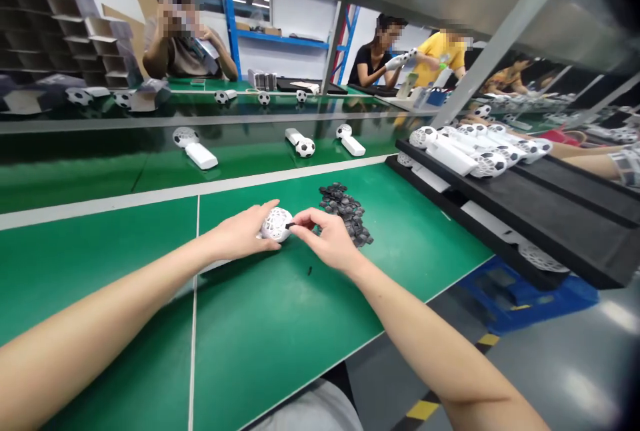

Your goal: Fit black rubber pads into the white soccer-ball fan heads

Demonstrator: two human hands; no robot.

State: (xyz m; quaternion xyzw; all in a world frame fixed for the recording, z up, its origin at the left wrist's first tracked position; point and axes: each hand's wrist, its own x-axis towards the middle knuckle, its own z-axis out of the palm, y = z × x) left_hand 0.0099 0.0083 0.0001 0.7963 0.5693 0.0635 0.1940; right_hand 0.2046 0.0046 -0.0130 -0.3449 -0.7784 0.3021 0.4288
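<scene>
My left hand (245,231) is wrapped round a white device with a round openwork head (276,224) patterned like a football; its white handle is mostly hidden under my hand and wrist. Between thumb and fingertips, my right hand (325,238) pinches a small black piece (289,225) against the right side of that head. Just beyond my right hand lies a loose pile of small black pieces (350,214). One tiny black bit (310,270) rests alone on the green table (260,338) below the hands.
Several finished-looking football devices (304,145) lie on the green belt (250,144) ahead. Black trays (575,198) stacked at the right hold more, overhanging the table edge. A slanted metal post (500,44) rises behind them. Boxes (65,24) are piled far left; several people sit opposite.
</scene>
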